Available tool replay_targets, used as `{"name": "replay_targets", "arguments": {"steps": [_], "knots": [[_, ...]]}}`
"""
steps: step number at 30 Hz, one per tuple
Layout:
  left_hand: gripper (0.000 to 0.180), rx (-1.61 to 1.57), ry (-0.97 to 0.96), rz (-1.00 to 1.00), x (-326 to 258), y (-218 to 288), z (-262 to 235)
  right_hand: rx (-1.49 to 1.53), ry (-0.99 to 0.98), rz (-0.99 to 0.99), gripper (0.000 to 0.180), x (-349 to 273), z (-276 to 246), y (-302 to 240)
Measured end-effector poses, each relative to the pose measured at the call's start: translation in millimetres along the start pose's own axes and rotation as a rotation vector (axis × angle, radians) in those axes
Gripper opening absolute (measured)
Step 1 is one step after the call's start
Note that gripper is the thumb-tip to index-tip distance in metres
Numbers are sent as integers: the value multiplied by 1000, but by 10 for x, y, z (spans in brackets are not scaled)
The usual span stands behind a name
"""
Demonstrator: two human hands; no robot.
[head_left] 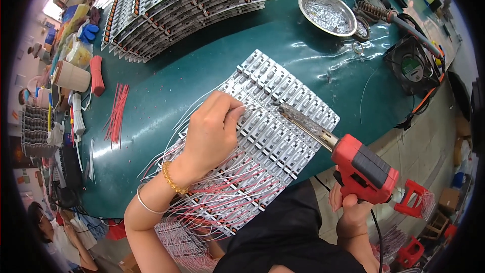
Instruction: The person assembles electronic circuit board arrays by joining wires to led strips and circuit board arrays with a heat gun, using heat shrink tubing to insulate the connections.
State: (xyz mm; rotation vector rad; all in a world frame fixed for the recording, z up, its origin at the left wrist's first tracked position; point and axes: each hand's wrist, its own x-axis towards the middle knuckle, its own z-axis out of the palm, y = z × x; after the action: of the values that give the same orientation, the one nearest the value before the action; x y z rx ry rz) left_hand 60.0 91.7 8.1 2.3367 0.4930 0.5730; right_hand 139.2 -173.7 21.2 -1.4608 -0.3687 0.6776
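Before me on the green table lies a grey-white panel of small circuit boards in rows, its near part covered with red and white wires. Over its middle, my left hand pinches a thin white wire by its end, against the boards. My right hand is wrapped around the handle of a red and black soldering gun. The gun's metal barrel slants down to the left, and its tip is close to the wire end; I cannot tell whether they touch.
Stacked similar panels stand at the far left. A metal bowl of silvery scraps and a black fan are at the right. Red tubing pieces lie left of the panel. Another person sits at lower left.
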Motion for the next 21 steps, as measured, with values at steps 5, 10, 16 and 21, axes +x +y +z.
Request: {"name": "replay_targets", "arguments": {"steps": [5, 10, 16, 21], "knots": [[7, 245, 240, 272, 67, 109, -138, -6, 63, -60, 83, -38, -28, 19], [9, 187, -8, 203, 55, 296, 23, 34, 142, -51, 85, -41, -31, 43], [10, 214, -12, 152, 2, 167, 185, 5, 54, -29, 84, -18, 1, 77], [10, 176, -39, 150, 39, 158, 187, -3, 33, -2, 79, -20, -33, 122]]}}
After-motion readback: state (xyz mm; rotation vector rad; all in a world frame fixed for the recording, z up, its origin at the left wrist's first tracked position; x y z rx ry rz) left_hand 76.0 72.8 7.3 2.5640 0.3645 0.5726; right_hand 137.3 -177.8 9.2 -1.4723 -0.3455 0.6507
